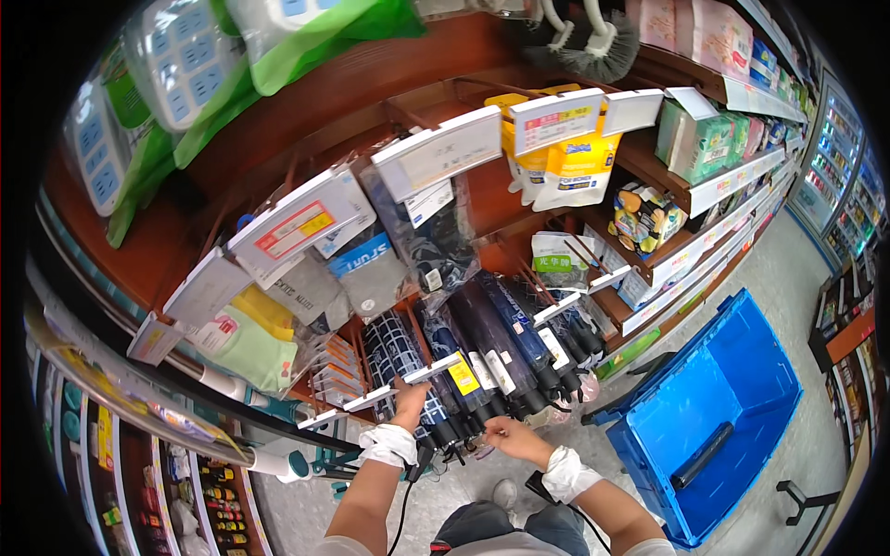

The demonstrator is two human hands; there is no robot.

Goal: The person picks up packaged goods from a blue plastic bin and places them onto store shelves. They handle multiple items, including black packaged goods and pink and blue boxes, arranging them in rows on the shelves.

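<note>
Folded umbrellas in clear sleeves hang in a row from hooks on the shelf before me. My left hand (410, 403) lies against a navy-and-white checked umbrella (389, 344), its fingers partly hidden behind a white price-tag holder (432, 368). Curled fingers bring my right hand (516, 440) to the handle ends of the dark umbrellas; whether it grips one I cannot tell. A dark umbrella with a yellow label (464, 375) hangs between the hands. Farther right is a dark blue umbrella (518, 316).
A blue plastic crate (702, 417) at right holds a black folded umbrella (702, 455). Bagged socks (375, 274), yellow packs of gloves (567, 167) and power strips (188, 62) hang above. Metal price-tag arms jut out around my hands. A teal-capped white tube (278, 464) lies left.
</note>
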